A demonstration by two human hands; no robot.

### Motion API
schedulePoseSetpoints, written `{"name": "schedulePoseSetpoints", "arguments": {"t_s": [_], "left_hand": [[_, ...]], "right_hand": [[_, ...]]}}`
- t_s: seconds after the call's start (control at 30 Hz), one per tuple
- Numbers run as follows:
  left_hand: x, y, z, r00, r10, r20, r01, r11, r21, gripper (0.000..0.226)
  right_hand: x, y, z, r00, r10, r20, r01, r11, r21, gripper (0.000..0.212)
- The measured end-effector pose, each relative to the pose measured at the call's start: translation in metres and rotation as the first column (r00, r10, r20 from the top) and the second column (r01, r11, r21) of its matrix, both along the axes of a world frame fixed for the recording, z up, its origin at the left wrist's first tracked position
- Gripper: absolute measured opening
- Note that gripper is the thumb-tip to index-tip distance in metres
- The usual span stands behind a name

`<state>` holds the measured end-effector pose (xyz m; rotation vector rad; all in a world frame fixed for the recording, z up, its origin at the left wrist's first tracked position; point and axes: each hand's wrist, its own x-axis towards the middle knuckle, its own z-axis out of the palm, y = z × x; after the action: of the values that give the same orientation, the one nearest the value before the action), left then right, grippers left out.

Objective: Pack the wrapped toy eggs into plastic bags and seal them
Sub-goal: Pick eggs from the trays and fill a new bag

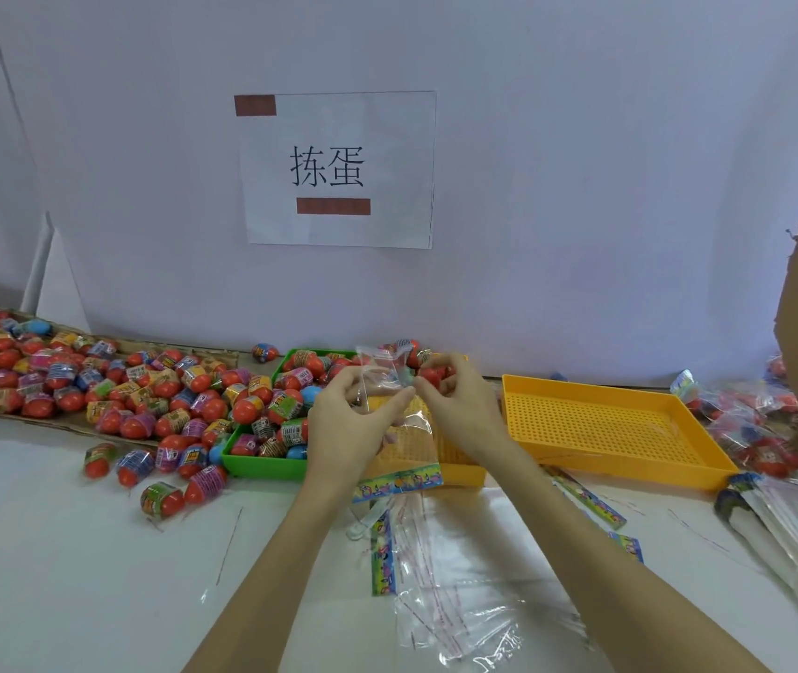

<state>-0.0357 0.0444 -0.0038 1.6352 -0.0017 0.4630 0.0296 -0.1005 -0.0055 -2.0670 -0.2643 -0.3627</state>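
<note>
The right hand (453, 398) is pinching a red egg (432, 375) at its fingertips, curled around it, just right of the open mouth of a clear bag (390, 395). The left hand (348, 420) is pinching the bag's near edge, holding it raised above the tabletop (72, 551). The bag is hanging with its long axis running up and down, its mouth at the top and its printed strip (397, 479) at the bottom. So the egg is sitting beside the mouth, almost touching the plastic, and the coming move likely calls for a short shift leftward and down into the opening. Whether the mouth is spread enough cannot be told; the film is too clear and crumpled.

Behind the hands, a green tray (261, 466) is holding more wrapped eggs, and a loose heap (96, 386) is spreading to the left. An empty-looking yellow tray (606, 425) is lying to the right, nearer the right hand. Spare bags (460, 599) are lying flat between the forearms.
</note>
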Motion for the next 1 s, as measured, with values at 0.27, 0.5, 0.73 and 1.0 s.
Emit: {"name": "schedulePoseSetpoints", "arguments": {"t_s": [0.27,0.5,0.73,1.0], "left_hand": [[-0.004,-0.008,0.001,0.989,-0.139,-0.044,0.142,0.987,0.077,0.043],[-0.009,-0.018,0.003,0.969,-0.249,-0.007,0.246,0.951,0.185,0.051],[-0.012,-0.024,0.0,0.951,-0.301,0.065,0.285,0.942,0.177,0.05],[-0.012,-0.023,-0.001,0.955,-0.289,0.065,0.269,0.938,0.218,0.053]], "right_hand": [[-0.053,-0.047,0.009,0.996,0.085,0.005,-0.078,0.892,0.446,0.024],[-0.074,-0.053,0.032,0.969,0.05,0.243,-0.131,0.935,0.33,0.022],[-0.08,-0.053,0.031,0.916,0.14,0.375,-0.04,0.964,-0.264,0.029],[-0.08,-0.061,0.036,0.926,0.195,0.323,-0.049,0.911,-0.41,0.024]]}}
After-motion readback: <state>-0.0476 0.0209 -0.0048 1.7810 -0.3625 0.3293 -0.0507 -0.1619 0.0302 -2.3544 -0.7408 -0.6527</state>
